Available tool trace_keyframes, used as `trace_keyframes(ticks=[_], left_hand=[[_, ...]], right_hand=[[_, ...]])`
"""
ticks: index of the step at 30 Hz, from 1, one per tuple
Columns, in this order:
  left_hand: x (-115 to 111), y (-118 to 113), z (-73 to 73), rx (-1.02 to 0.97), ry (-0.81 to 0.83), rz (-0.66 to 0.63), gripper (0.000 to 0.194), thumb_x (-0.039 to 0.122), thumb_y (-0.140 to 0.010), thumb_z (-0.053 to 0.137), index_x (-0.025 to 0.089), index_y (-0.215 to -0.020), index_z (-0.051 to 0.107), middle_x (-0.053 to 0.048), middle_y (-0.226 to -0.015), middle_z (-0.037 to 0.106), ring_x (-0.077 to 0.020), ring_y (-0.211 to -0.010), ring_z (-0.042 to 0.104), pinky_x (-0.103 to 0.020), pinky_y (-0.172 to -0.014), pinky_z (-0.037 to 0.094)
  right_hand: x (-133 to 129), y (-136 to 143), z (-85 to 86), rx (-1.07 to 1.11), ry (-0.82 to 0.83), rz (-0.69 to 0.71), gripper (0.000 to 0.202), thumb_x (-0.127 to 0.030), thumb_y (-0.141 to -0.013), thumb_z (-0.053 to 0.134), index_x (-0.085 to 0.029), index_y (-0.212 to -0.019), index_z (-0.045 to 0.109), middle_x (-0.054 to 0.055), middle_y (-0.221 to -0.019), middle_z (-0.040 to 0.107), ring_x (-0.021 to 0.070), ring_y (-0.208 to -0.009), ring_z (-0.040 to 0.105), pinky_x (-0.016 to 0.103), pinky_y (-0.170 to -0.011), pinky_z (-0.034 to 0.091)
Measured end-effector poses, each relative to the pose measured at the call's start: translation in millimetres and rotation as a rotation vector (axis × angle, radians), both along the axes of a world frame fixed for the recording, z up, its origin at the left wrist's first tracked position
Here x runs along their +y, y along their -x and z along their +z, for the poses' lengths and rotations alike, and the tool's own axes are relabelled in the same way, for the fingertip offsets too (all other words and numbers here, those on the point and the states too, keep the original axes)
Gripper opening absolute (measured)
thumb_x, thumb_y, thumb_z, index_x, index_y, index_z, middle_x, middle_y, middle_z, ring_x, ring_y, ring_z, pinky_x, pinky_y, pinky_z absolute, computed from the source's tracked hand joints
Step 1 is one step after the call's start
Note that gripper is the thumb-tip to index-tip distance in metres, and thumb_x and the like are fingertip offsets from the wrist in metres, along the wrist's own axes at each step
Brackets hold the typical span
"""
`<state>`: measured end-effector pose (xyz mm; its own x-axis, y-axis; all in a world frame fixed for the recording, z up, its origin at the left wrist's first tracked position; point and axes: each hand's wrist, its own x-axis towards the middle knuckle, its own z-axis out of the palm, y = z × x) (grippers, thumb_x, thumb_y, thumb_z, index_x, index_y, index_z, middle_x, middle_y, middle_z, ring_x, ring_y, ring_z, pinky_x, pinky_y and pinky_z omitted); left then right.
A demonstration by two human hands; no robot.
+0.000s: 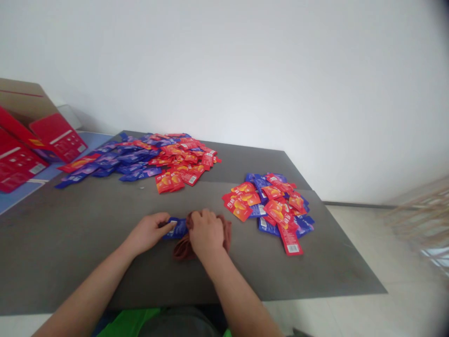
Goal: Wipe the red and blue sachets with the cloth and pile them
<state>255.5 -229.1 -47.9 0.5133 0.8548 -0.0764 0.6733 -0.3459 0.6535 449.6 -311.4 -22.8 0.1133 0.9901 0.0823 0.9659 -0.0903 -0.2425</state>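
A blue sachet lies flat on the grey table in front of me. My left hand pinches its left end between thumb and fingers. Over its right end my right hand presses a bunched brown cloth, with the fingers closed on the fabric. The cloth covers that end of the sachet. To the right of my hands is a loose pile of red and blue sachets. Farther back on the left spreads a bigger heap of red and blue sachets.
The grey table ends at a slanting right edge, with a white wall behind it. At the far left, open red boxes rest on a blue surface. Blurred wooden slats stand off to the right above the pale floor.
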Motion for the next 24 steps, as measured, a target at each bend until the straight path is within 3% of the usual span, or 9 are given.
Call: trace_keyframes(ticks=[4, 6, 10, 13, 15, 19, 22, 24], left_hand=[[-2, 0, -0.7, -0.012, 0.020, 0.008, 0.042, 0.057, -0.090, 0.051, 0.021, -0.069, 0.057, 0.003, -0.063, 0.056, -0.0174, -0.064, 0.054, -0.025, -0.059, 0.038], [-3, 0, -0.7, -0.015, 0.026, 0.015, 0.042, 0.057, -0.090, 0.051, 0.021, -0.068, 0.057, 0.003, -0.063, 0.056, -0.0172, -0.063, 0.054, -0.025, -0.058, 0.037], [-1, 0, -1.1, -0.051, 0.046, 0.014, 0.040, 0.056, -0.089, 0.052, 0.021, -0.070, 0.058, 0.002, -0.065, 0.059, -0.0175, -0.063, 0.054, -0.025, -0.059, 0.039], [0, 0, -0.8, -0.066, 0.050, -0.021, 0.033, 0.050, -0.088, 0.054, 0.021, -0.073, 0.060, 0.001, -0.072, 0.064, -0.0190, -0.071, 0.059, -0.026, -0.065, 0.043], [-1, -1, -0.2, -0.043, 0.023, -0.015, 0.033, 0.050, -0.088, 0.055, 0.021, -0.071, 0.060, 0.001, -0.070, 0.063, -0.0190, -0.070, 0.058, -0.026, -0.065, 0.042], [-3, -1, 1.2, -0.033, 0.031, 0.025, 0.041, 0.056, -0.089, 0.054, 0.021, -0.068, 0.057, 0.003, -0.062, 0.056, -0.0173, -0.062, 0.053, -0.026, -0.058, 0.039], [-4, -1, 1.4, -0.049, 0.064, 0.027, 0.040, 0.056, -0.090, 0.053, 0.021, -0.071, 0.058, 0.004, -0.061, 0.056, -0.0167, -0.060, 0.054, -0.025, -0.058, 0.039], [-3, 0, 0.5, -0.057, 0.078, 0.021, 0.040, 0.056, -0.090, 0.053, 0.021, -0.071, 0.058, 0.004, -0.060, 0.056, -0.0164, -0.059, 0.054, -0.025, -0.057, 0.039]], right_hand=[[-1, -56, 3.5, -0.098, 0.036, -0.200, 0.015, -0.029, -0.095, 0.058, -0.023, -0.108, 0.064, 0.009, -0.109, 0.063, 0.0246, -0.100, 0.061, 0.036, -0.081, 0.047], [-6, -62, 12.8, -0.095, 0.007, -0.222, 0.016, -0.029, -0.093, 0.061, -0.023, -0.108, 0.063, 0.009, -0.109, 0.063, 0.0243, -0.101, 0.061, 0.035, -0.081, 0.047], [-12, -15, 25.9, 0.065, -0.124, -0.018, 0.016, -0.038, -0.096, 0.057, -0.028, -0.109, 0.062, 0.004, -0.107, 0.062, 0.0203, -0.098, 0.060, 0.032, -0.083, 0.047], [-7, 22, 19.3, 0.104, -0.109, 0.146, 0.018, -0.041, -0.098, 0.055, -0.029, -0.109, 0.062, 0.004, -0.107, 0.062, 0.0214, -0.099, 0.060, 0.034, -0.081, 0.048], [-3, 23, 9.8, 0.076, -0.057, 0.123, 0.017, -0.038, -0.098, 0.054, -0.027, -0.108, 0.062, 0.005, -0.106, 0.062, 0.0223, -0.098, 0.060, 0.035, -0.080, 0.048], [1, -27, -2.4, -0.024, 0.015, -0.107, 0.014, -0.028, -0.095, 0.057, -0.024, -0.107, 0.063, 0.008, -0.108, 0.062, 0.0237, -0.099, 0.061, 0.035, -0.080, 0.047], [-2, -62, 4.3, -0.069, 0.011, -0.204, 0.015, -0.025, -0.093, 0.059, -0.023, -0.107, 0.063, 0.009, -0.110, 0.062, 0.0247, -0.100, 0.061, 0.035, -0.080, 0.047], [-7, -62, 13.1, -0.041, -0.019, -0.192, 0.014, -0.028, -0.093, 0.060, -0.023, -0.105, 0.063, 0.008, -0.108, 0.062, 0.0235, -0.098, 0.061, 0.033, -0.079, 0.046]])
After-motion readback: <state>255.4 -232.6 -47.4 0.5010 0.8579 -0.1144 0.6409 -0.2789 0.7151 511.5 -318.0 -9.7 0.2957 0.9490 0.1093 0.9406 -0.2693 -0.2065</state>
